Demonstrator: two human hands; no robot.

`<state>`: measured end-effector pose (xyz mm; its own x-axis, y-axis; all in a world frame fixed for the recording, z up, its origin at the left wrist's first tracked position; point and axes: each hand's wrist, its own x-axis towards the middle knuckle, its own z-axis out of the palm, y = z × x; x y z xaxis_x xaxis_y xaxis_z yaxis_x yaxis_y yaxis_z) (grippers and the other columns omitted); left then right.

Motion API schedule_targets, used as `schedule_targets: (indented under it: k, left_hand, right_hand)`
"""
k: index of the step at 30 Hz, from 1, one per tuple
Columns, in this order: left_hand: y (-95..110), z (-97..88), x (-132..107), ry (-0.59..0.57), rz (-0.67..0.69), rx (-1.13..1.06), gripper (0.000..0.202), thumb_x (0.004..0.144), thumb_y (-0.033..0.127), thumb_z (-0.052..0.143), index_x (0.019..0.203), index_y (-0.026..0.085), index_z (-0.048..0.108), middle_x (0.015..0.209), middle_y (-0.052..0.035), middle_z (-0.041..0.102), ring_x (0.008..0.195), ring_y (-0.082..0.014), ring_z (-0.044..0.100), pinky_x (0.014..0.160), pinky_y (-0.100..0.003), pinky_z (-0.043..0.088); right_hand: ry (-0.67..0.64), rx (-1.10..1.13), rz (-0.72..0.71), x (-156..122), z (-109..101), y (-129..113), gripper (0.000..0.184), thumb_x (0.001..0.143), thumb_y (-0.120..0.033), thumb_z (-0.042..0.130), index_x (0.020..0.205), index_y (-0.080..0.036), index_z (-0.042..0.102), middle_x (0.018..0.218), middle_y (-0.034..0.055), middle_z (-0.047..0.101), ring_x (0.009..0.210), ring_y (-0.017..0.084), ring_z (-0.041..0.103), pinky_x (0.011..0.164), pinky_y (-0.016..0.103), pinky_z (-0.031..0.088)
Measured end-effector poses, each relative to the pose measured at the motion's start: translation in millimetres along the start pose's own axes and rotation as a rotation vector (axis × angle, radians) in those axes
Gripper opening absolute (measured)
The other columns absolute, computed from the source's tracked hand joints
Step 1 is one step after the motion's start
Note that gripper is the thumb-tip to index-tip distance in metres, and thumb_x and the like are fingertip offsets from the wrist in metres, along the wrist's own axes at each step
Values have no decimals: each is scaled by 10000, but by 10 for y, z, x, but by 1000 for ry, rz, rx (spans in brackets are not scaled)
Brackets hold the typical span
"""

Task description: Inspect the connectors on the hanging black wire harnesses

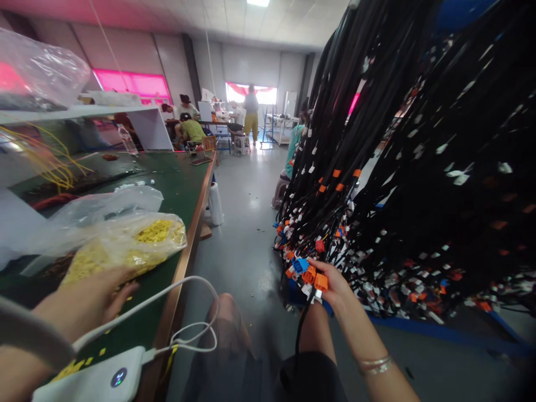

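Observation:
My right hand (336, 286) is closed around the end of a black wire harness (300, 329), beside the hanging bundle. A blue connector (300, 265) and orange connectors (309, 274) stick out past its fingertips. On the left, my left hand (103, 293) is low over the green table, at the near side of a clear plastic bag (173, 233) of small yellow parts (154, 230). Motion blurs this hand and its fingers are partly hidden, so whether it holds anything does not show. A few loose yellow pieces (103, 352) lie on the table nearby.
A white power bank (94, 379) with a white cable (188, 282) lies at the table's near edge (178, 290). Many black harnesses (335, 111) hang at right above a blue-edged rack (419, 329). A plastic roll (215, 204) stands by the table. People (190, 128) are farther back.

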<state>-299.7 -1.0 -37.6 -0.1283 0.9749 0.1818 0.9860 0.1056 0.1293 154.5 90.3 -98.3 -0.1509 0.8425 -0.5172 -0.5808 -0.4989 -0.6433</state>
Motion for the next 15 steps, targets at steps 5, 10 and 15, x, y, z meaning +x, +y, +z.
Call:
schedule_targets:
  k: [5, 10, 15]
  left_hand:
    - [21, 32, 911, 160, 117, 84, 475, 783, 375, 273, 1057, 137, 580, 1165, -78, 592, 1023, -228, 561, 922, -332, 398]
    - [-45, 554, 1406, -53, 33, 111, 439, 818, 265, 266, 1099, 109, 565, 1121, -120, 607, 1006, -237, 562, 869, -320, 397]
    - [-216, 831, 1580, -194, -43, 166, 363, 791, 259, 311, 887, 100, 624, 947, -175, 642, 875, -299, 589, 735, -364, 417]
  right_hand:
    - [35, 17, 5, -19, 58, 0, 151, 775, -126, 545, 654, -138, 633, 551, 44, 675, 449, 142, 622, 475, 232, 516]
    - [47, 9, -31, -17, 13, 14, 140, 775, -121, 545, 665, -133, 630, 576, 57, 687, 484, 154, 643, 509, 249, 535]
    - [50, -2, -43, 15, -60, 33, 107, 760, -118, 551, 685, -119, 627, 597, 73, 696, 500, 167, 651, 520, 263, 543]
